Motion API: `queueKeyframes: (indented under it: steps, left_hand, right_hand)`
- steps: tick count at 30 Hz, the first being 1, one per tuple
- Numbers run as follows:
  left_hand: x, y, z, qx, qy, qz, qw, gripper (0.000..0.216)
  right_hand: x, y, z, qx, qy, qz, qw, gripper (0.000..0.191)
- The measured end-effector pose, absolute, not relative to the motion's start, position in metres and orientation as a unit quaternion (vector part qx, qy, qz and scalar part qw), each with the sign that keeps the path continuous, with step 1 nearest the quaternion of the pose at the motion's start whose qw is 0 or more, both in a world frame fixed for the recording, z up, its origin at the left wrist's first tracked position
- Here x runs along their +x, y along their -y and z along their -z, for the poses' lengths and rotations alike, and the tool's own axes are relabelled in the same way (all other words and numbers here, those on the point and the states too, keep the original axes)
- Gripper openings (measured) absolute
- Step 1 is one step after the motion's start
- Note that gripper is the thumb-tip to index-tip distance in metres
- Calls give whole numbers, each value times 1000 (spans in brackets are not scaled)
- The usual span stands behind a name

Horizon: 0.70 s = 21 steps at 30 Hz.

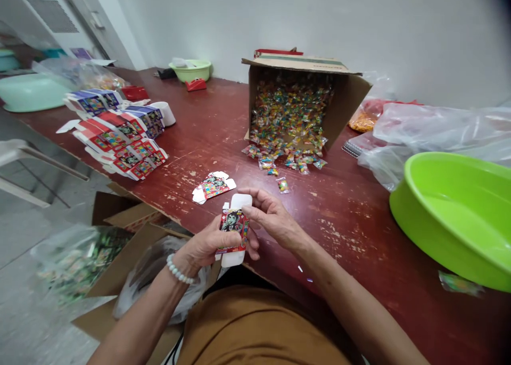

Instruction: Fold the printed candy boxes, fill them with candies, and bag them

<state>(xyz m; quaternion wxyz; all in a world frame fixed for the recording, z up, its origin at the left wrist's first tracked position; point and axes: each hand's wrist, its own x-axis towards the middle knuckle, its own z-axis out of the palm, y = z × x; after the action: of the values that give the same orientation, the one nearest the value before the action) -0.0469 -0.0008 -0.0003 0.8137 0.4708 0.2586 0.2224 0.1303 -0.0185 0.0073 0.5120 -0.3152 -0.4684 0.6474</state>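
A small printed candy box [232,227] with white flaps sticking out at top and bottom is held over the table's front edge. My left hand [209,242] grips its lower left side, thumb across the printed face. At the upper right, my right hand [271,216] pinches the white top flap between thumb and fingers. Just beyond lie several flattened boxes [215,185] of the same print. A single wrapped candy packet [283,185] rests to their right. Behind it, a cardboard carton [347,101] on its side spills many wrapped candy packets [293,115] onto the table.
Stacked bundles of printed boxes [120,136] stand at the table's left. A green basin [423,195] is at the right, near plastic bags [439,128]. At the back sits a pale green bowl [194,72] by a red tape dispenser [196,85]. Open cartons [123,253] stand on the floor.
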Motion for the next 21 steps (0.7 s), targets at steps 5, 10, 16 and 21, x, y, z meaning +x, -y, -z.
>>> queueKeyframes:
  steps: [5, 10, 16, 21]
  left_hand:
    - [-44, 0, -3, 482, -283, -254, 789, 34]
    - [-34, 1, -4, 461, -324, -301, 770, 28]
    - [-19, -2, 2, 441, -359, -320, 758, 35]
    - [-16, 1, 1, 461, -399, -398, 685, 50]
  right_hand:
    - [133, 22, -9, -294, 460, -674, 498, 48]
    - [134, 26, -9, -305, 456, -672, 498, 41]
    - [133, 22, -2, -448, 474, -559, 512, 25]
    - [143, 15, 6, -521, 486, -448, 540, 27]
